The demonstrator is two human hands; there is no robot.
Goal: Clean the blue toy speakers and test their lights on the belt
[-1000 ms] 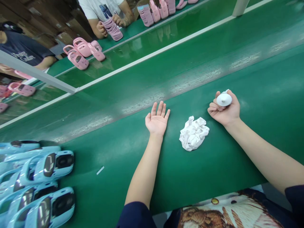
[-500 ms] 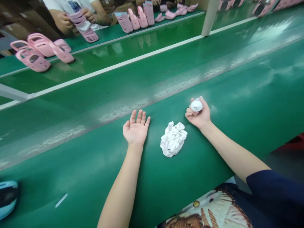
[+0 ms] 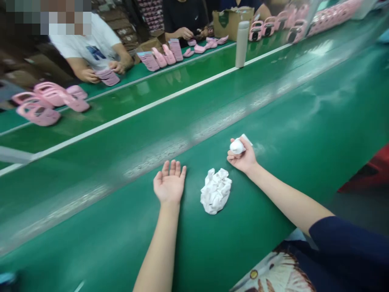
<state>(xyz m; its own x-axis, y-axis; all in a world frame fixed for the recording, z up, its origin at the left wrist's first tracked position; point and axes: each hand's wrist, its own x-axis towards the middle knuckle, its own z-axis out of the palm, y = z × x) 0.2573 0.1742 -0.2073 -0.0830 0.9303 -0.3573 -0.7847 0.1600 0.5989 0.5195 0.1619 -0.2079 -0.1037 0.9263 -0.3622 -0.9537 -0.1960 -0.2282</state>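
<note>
My left hand (image 3: pixel 169 182) lies palm up and open on the green conveyor belt (image 3: pixel 258 227), holding nothing. My right hand (image 3: pixel 241 156) rests on the same belt, its fingers curled around a small white rounded object (image 3: pixel 237 146), and a pale edge sticks out past it. Between my hands lies a crumpled white cloth or paper wad (image 3: pixel 215 191), touching neither hand.
Beyond a white rail (image 3: pixel 146 108) runs a second green belt, with pink plastic pieces (image 3: pixel 38 108) and pink stacks (image 3: pixel 159 57). Two co-workers (image 3: pixel 88 52) sit behind it. A steel bottle (image 3: pixel 242 44) stands on the rail, and a cardboard box (image 3: pixel 231 23) sits beyond.
The view has swung, so the far bench and its co-workers show more and the blue pieces at lower left have left the frame. My hands and the white wad have not visibly changed relative to each other.
</note>
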